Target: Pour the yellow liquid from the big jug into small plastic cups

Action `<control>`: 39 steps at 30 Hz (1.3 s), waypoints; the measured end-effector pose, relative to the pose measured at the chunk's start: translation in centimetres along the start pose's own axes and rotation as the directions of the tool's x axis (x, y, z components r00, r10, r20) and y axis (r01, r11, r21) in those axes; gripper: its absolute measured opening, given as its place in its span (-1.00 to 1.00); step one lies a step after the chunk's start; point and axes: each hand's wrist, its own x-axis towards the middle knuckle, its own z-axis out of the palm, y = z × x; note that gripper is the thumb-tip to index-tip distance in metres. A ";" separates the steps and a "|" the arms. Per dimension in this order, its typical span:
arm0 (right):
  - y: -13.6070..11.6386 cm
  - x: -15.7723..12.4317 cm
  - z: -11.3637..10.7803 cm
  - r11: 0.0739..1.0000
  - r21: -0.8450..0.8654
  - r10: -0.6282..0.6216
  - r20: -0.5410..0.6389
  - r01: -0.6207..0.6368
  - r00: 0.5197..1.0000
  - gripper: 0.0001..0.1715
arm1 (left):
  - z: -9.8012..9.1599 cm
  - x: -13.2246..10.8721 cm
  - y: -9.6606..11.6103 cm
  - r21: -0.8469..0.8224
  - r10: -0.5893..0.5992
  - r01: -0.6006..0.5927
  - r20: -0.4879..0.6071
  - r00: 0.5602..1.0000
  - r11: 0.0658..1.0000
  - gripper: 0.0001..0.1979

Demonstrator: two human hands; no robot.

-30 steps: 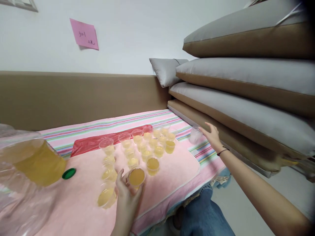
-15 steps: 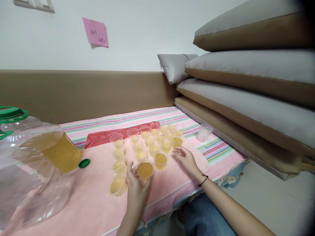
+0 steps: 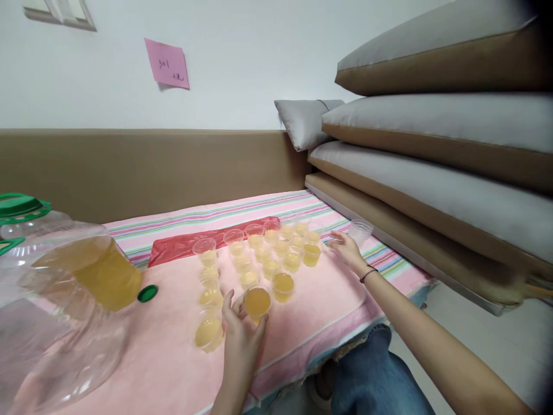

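Clear plastic cups of yellow liquid stand in rows on the pink cloth. My left hand [image 3: 242, 334] is wrapped round the nearest filled plastic cup [image 3: 257, 304] in the middle. Just right of that cup stands another filled cup [image 3: 283, 286], with nobody touching it. My right hand [image 3: 348, 249] reaches past the right end of the rows, fingers apart and holding nothing. Close beyond its fingers is a stack of unfilled plastic cups [image 3: 361, 230]. A cup with darker liquid [image 3: 311, 253] stands left of my right hand.
Large clear jugs with yellow liquid [image 3: 110, 276] and green lids [image 3: 19, 206] take up the left side. A green cap [image 3: 147, 293] lies beside them. A red plastic bag [image 3: 173, 248] lies behind the cups. Grey and brown cushions [image 3: 432, 121] are piled at the right.
My right hand has moved right and away from the cup rows, towards the stacked cups. The left hand stays on its cup. The camera view has tilted slightly upward.
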 end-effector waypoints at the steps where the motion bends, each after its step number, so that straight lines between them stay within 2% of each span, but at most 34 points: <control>1: 0.3 0.8 0.3 1.000 0.001 0.012 0.032 -0.012 0.999 -0.64 | 0.0 0.0 0.0 -0.001 -0.003 0.003 -0.003 1.000 1.000 -0.19; 8: 1.9 3.8 2.9 0.997 0.073 0.006 0.184 -0.020 0.983 -0.60 | 0.8 -1.0 0.3 -0.010 -0.013 0.012 -0.148 0.989 1.000 -0.20; 13: 3.3 4.5 3.8 0.991 0.135 -0.022 0.195 -0.004 0.981 -0.61 | 1.0 -1.4 0.2 -0.046 -0.059 0.053 -0.148 0.987 0.998 -0.22; 18: 4.1 4.2 3.5 0.986 0.154 -0.077 0.126 0.058 0.989 -0.30 | 1.0 -1.4 0.4 -0.026 -0.077 0.073 -0.163 0.984 0.997 -0.22; 24: 2.9 3.7 1.9 0.985 0.062 -0.168 0.102 0.162 0.981 -0.28 | 1.0 -1.3 0.6 -0.017 -0.072 0.071 -0.150 0.986 0.997 -0.20; 32: 0.1 3.8 1.5 0.932 -0.112 -0.319 0.202 0.346 0.926 -0.34 | 1.0 -1.3 0.7 0.026 -0.039 0.044 -0.171 0.985 0.999 -0.20; 39: -0.9 4.8 1.4 0.858 -0.219 -0.405 0.267 0.464 0.874 -0.37 | 1.0 -1.2 0.1 0.031 -0.006 0.011 -0.161 0.987 0.999 -0.21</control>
